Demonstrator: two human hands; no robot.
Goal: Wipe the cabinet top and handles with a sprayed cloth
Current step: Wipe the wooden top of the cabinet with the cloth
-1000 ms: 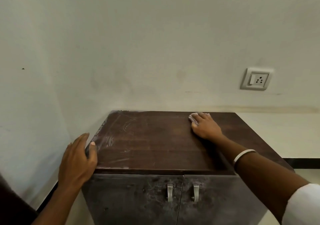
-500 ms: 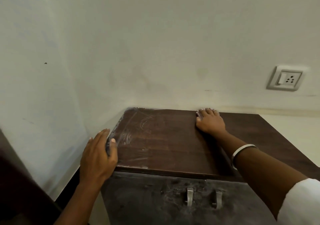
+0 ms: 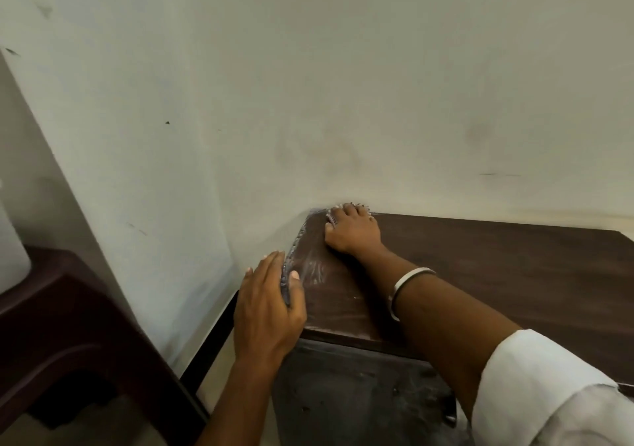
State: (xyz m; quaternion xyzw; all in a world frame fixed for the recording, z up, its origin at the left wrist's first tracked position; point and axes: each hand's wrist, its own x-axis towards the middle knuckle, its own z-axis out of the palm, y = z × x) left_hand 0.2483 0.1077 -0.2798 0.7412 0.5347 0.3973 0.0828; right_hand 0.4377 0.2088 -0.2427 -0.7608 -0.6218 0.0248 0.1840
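**Cloth pressed into the back-left corner while the cabinet edge is braced**

At the far left a dark maroon plastic stool is seen, standing apart from the work and playing no part in it. Next to the right, the left hand is laid over the left edge of the dark brown wooden cabinet top, fingers spread down the side and thumb resting on the surface; nothing is gripped, and the hand is judged to be placed there to steady the body during the reach. Just beyond it, whitish streaks are visible on the wood, probably damp wiping marks. Further right, the right hand is pressed flat, palm down, on a small pale cloth, of which only a fringe shows past the fingertips. The cloth is held at the rear left corner, against the off-white wall, presumably so that the corner is reached. A silver bangle is worn on that forearm. The cabinet handles are not in view and are judged still to be wiped.
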